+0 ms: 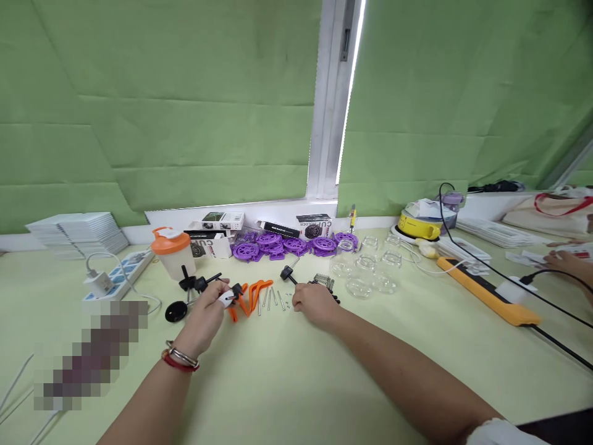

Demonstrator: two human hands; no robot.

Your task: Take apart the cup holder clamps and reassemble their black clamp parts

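Note:
My left hand (206,309) is closed on a black plastic part (237,290), with a white piece showing at the thumb tip. Just beyond it lie black jointed stands (188,283) with a round black disc (176,312). Orange plastic handles (254,295) and slim metal screws (273,298) are between my hands. My right hand (317,304) is closed and low over the table, its fingertips at the end of a black knobbed rod (287,274); what they pinch is hidden. Springs (323,280) and small black pieces (334,298) lie right behind this hand.
Purple plastic rings (273,244) and printed boxes (215,244) line the back. Clear glass-like cups (365,272) stand right, an orange-lidded shaker (171,250) left. Power strips (125,275) and an orange bar (486,293) trail cables. A co-worker's hand (563,259) is far right.

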